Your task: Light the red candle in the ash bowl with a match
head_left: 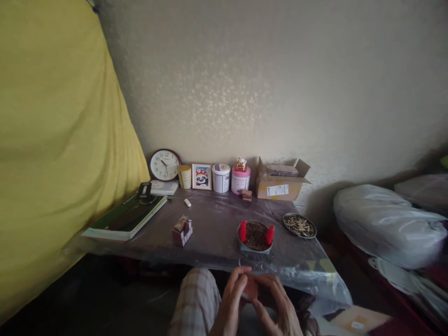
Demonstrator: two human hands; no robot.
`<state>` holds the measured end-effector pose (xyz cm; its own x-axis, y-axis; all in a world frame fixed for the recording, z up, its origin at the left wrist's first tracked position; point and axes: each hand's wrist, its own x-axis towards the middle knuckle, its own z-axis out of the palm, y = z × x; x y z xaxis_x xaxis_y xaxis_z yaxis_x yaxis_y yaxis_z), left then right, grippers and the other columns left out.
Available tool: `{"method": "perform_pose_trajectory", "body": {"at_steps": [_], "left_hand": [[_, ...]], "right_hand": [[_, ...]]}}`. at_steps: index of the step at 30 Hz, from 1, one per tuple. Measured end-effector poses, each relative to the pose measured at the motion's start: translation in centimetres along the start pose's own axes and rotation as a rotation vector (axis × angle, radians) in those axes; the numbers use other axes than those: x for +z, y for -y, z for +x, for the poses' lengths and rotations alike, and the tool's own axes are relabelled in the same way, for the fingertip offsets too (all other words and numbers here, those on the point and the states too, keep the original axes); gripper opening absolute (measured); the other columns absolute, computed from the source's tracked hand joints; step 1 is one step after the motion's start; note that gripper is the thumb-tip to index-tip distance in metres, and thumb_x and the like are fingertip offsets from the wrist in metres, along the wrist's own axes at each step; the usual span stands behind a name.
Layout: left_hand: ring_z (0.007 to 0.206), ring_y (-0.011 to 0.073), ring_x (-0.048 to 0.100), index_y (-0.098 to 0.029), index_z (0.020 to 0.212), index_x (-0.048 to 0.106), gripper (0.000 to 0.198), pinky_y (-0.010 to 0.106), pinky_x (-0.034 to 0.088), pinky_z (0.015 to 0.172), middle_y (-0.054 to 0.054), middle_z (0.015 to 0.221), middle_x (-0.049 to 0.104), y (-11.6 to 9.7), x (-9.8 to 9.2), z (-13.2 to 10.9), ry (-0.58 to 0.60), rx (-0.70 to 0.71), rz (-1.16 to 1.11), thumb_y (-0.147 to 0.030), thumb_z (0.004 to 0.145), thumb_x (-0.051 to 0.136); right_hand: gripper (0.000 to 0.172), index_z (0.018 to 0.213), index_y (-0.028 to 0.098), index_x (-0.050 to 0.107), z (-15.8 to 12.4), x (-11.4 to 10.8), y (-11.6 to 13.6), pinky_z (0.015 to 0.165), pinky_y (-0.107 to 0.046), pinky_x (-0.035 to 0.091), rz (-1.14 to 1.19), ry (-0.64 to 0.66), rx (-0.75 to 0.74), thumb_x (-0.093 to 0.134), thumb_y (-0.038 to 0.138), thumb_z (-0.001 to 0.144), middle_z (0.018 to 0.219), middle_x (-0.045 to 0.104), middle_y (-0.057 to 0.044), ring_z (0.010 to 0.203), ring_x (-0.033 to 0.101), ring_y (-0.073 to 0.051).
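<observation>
Close to my body, below the table's front edge, my left hand (pixel 231 301) is closed around a small reddish-brown box that looks like a matchbox (pixel 250 288). My right hand (pixel 276 303) has its fingers bent at the box's right side, pinching it there. Fingers cover much of the box, so whether its tray is slid out is hidden. Just beyond my hands stands a round pot of dark soil (pixel 257 235) with a red candle (pixel 243 231) at its left and another red candle (pixel 270 234) at its right.
Right of the pot lies a plate of matchsticks (pixel 300 226). A pack of small boxes (pixel 182 231) sits left, near a white eraser-like piece (pixel 188 203). A large green book (pixel 126 214), clock (pixel 165 164), tins (pixel 221 179) and cardboard box (pixel 278 186) line the plastic-covered table.
</observation>
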<state>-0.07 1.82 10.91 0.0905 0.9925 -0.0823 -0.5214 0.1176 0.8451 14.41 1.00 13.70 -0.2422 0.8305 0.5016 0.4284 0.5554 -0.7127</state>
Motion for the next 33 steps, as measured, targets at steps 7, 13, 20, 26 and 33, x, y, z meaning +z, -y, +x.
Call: {"method": "perform_pose_trajectory", "body": {"at_steps": [7,13,20,26,33], "left_hand": [[0.101,0.0260,0.062,-0.021,0.108,0.067,0.041,0.038,0.044,0.091,0.009,0.102,0.072,-0.5,-0.6,0.2,0.177,0.031,0.114,-0.039,0.072,0.075],[0.097,0.0250,0.064,-0.020,0.100,0.070,0.035,0.036,0.045,0.086,0.009,0.099,0.075,-1.1,-0.2,0.3,0.085,-0.026,0.039,-0.039,0.071,0.076],[0.097,0.0215,0.064,-0.018,0.097,0.073,0.028,0.035,0.044,0.089,0.009,0.103,0.074,-2.5,0.4,0.1,0.039,-0.093,-0.118,-0.032,0.073,0.075],[0.106,0.0218,0.061,-0.019,0.102,0.072,0.030,0.034,0.042,0.095,0.008,0.110,0.072,-3.1,0.7,0.0,0.072,-0.112,-0.161,-0.029,0.074,0.074],[0.107,0.0208,0.060,-0.020,0.101,0.070,0.025,0.034,0.042,0.095,0.006,0.109,0.071,-3.2,1.4,0.1,0.078,-0.075,-0.134,-0.028,0.078,0.071]], "right_hand": [[0.024,0.108,0.025,0.062,-0.1,-1.2,-0.2,0.087,-0.030,0.054,0.264,0.111,0.289,0.058,0.038,0.088,0.106,0.069,-0.007,0.099,0.067,-0.023],[0.033,0.103,0.022,0.065,-0.8,-1.2,-2.5,0.088,-0.033,0.054,0.571,-0.107,0.466,0.072,0.043,0.077,0.104,0.072,-0.008,0.102,0.067,-0.026],[0.026,0.089,0.020,0.072,-0.1,-1.7,-3.6,0.086,-0.031,0.055,0.873,-0.430,0.613,0.079,0.037,0.071,0.095,0.074,-0.005,0.089,0.070,-0.021],[0.024,0.084,0.020,0.075,1.3,-1.4,-2.3,0.081,-0.030,0.058,0.979,-0.508,0.620,0.083,0.034,0.066,0.088,0.074,-0.003,0.079,0.071,-0.018],[0.022,0.091,0.022,0.074,1.4,-0.9,-0.8,0.079,-0.030,0.056,0.669,-0.464,0.502,0.074,0.040,0.077,0.089,0.075,-0.004,0.081,0.070,-0.018]]}}
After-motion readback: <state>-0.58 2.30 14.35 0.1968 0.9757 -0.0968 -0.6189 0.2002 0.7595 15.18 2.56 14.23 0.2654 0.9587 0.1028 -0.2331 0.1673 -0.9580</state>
